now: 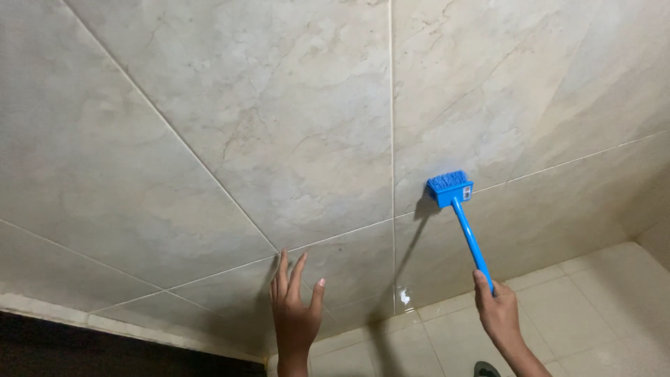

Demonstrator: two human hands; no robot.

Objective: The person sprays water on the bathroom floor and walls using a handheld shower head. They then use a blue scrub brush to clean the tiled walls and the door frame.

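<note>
- Right hand point(497, 312) is wrapped round the low end of a blue long-handled brush point(462, 220), thumb up along the handle; grip looks firm.
- Brush head point(449, 187) sits up and slightly left of that hand, bristles pressed vs. the tiled wall point(279, 119), just right of the vertical grout line point(391, 139) and right by a horizontal joint.
- Long axis of the brush: runs from the hand at lower right up to the head at upper left, steep diagonal, nearly along the wall face.
- Left hand point(296, 307) is empty, fingers spread wide & pointing up; palm looks laid flat on the wall lower down, though I can't be sure it's actually touching.
- Right hand is the one on the brush; left is well apart from it, w/ the vertical grout line between them.
- Labels: a small pale sticker point(467, 191) on the side of the brush head, squarish, on blue plastic. Too small to read. No other packages or signs about.
- Wall tiles are large, beige, marbled; a shadow of the brush falls on the wall just left of the handle.
- Floor tiles point(593, 307) at lower right are pale; wet glint point(404, 298) at the wall's foot.
- Dark strip point(84, 349) at lower left, can't tell what it is.
- Dark object point(486, 368) at bottom edge by the right wrist, prob. footwear, unclear.
</note>
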